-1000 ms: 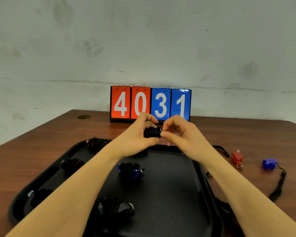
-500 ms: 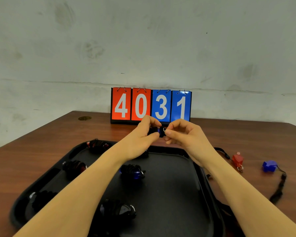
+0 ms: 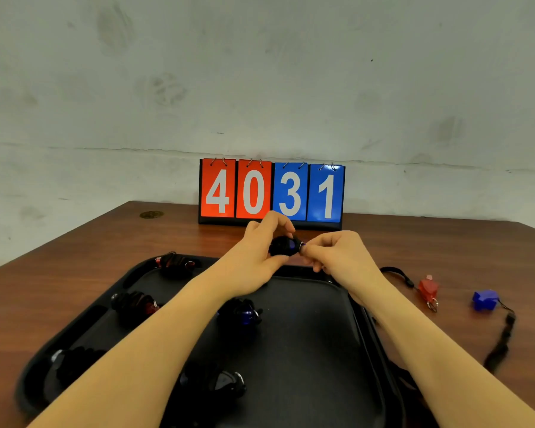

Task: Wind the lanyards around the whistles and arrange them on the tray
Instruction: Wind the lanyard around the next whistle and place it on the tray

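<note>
left hand (image 3: 254,257) grip: clamped on wound whistle (image 3: 283,246) | right hand (image 3: 337,257) grip: pinching its end

Brown wood table (image 3: 90,257) w/ black tray (image 3: 315,350), scoreboard (image 3: 271,193), red whistle (image 3: 427,288), blue whistle (image 3: 485,300)

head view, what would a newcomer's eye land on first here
Probably the flip scoreboard at the table's far edge, reading 4031 in red and blue. Just before it, the left hand and right hand hold a lanyard-wound whistle above the black tray, where more wound whistles already lie.
</note>
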